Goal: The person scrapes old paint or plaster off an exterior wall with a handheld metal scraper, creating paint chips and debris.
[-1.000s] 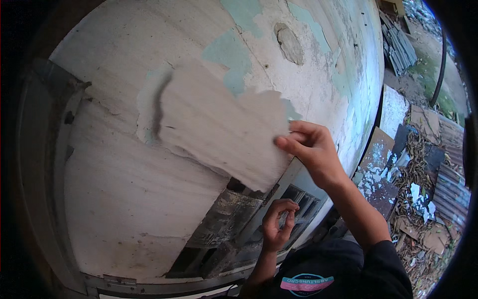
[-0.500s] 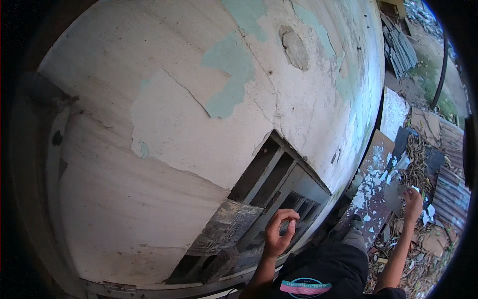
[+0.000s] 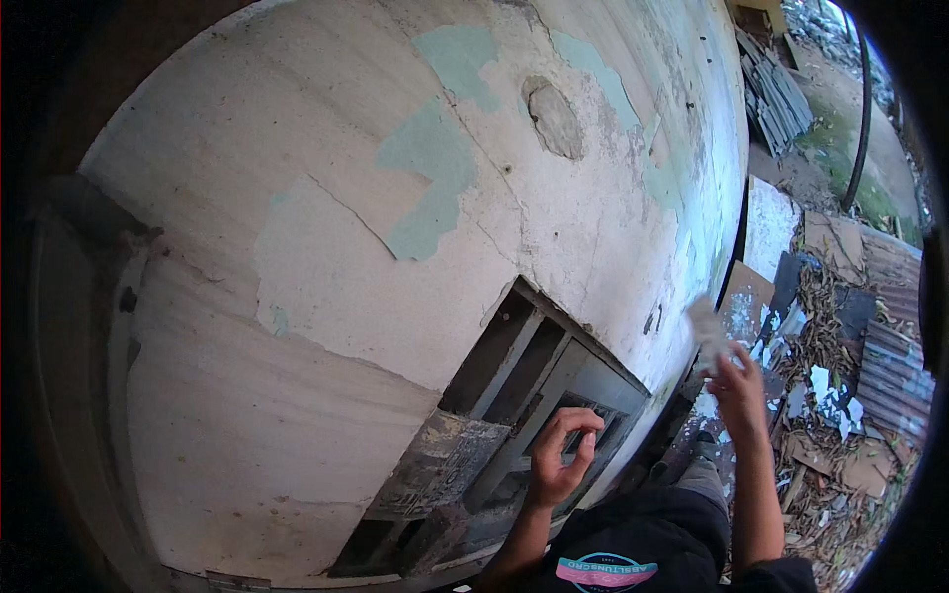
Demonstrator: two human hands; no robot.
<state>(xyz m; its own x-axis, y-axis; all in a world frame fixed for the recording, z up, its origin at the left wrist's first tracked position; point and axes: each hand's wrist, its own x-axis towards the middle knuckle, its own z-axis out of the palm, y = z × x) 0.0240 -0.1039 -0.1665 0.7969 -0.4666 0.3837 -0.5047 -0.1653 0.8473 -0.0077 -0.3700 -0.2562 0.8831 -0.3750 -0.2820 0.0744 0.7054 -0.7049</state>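
Observation:
My right hand (image 3: 739, 387) is out to the right, beside the wall, pinching a blurred pale flake of peeled paint (image 3: 706, 333) that sticks up from its fingers. My left hand (image 3: 557, 457) stays low against the dark louvred vent (image 3: 514, 371) set in the wall, with its fingers curled in a C shape. Whether it grips a slat is unclear. On the wall above the vent, a large smooth bare patch (image 3: 331, 282) shows where paint has come off the cracked white and green wall (image 3: 297, 128).
A torn grey sheet (image 3: 440, 465) hangs over the vent's lower left. To the right, the ground is strewn with white paint chips (image 3: 820, 385), dry leaves, boards and corrugated metal sheets (image 3: 890, 371). A dark post (image 3: 59, 326) borders the wall on the left.
One second ago my right hand held a big sheet of peeled paint against the wall. It then swung down to the right, the sheet is gone, and it now holds a small flake.

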